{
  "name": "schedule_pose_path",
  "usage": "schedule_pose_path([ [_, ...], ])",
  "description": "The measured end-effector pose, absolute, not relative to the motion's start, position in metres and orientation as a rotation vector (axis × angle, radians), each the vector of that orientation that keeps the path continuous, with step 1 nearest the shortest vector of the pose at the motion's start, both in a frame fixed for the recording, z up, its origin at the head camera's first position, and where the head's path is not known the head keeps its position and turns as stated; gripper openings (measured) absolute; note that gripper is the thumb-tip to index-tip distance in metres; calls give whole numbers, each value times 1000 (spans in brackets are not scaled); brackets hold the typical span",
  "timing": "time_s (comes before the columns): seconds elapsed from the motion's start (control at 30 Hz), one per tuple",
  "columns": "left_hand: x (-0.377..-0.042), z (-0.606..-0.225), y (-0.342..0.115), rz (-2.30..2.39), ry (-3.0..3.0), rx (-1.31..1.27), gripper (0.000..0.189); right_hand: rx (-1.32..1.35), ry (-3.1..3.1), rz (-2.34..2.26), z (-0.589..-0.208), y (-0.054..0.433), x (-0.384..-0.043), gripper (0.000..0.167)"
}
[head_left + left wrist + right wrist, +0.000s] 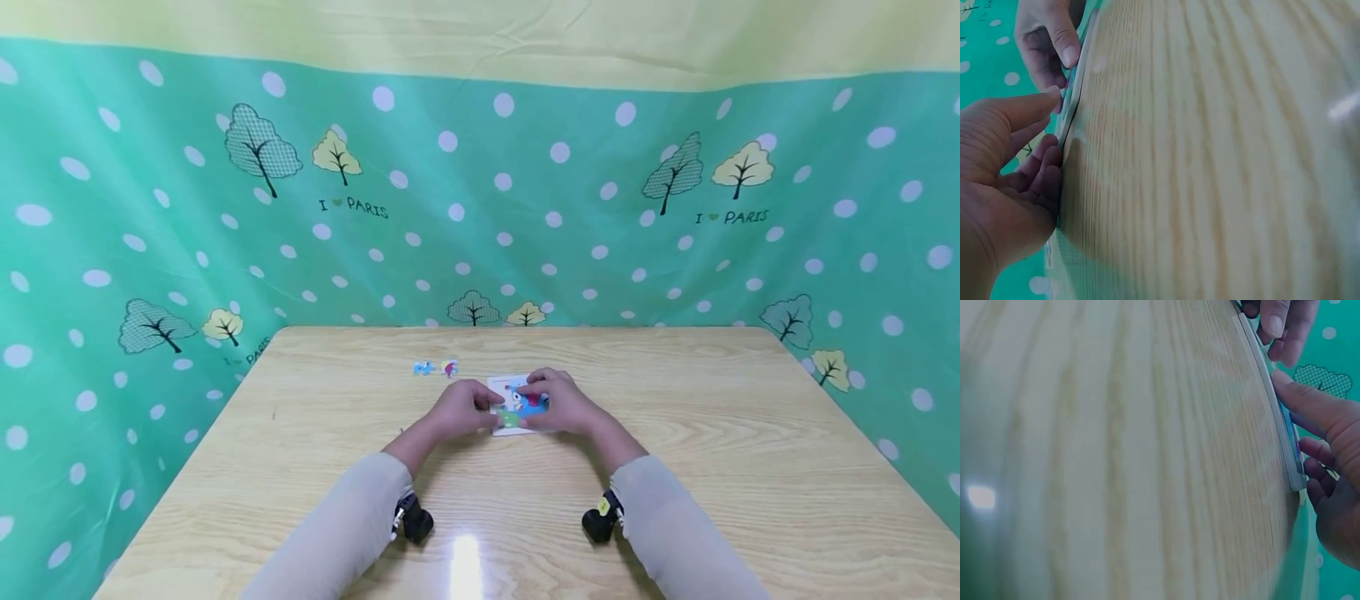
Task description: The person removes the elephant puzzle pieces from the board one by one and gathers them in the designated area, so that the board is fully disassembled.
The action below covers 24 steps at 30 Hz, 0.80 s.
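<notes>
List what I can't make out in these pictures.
Right side of the picture board: head view, mostly behind the right hand.
Most of the board's printed face: wrist views, seen nearly edge-on.
Details on the blue piece and red-marked piece: head view, too small.
Upper part of the left sleeve: head view, cut by bottom edge.
</notes>
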<state>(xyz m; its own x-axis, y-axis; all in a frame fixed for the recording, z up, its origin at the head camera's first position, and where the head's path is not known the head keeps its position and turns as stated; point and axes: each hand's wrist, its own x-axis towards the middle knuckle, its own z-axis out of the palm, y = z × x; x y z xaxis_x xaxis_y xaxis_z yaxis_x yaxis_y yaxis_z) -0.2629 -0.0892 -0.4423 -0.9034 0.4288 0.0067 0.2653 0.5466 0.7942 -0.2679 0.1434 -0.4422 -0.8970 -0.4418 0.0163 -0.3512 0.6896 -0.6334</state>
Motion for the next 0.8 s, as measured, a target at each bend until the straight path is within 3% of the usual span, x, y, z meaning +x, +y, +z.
schedule_pose_path([
  [0.8,-266,-445,-85,1086,2696,687,28,-641,2729,-1043,-445,145,-269,50],
])
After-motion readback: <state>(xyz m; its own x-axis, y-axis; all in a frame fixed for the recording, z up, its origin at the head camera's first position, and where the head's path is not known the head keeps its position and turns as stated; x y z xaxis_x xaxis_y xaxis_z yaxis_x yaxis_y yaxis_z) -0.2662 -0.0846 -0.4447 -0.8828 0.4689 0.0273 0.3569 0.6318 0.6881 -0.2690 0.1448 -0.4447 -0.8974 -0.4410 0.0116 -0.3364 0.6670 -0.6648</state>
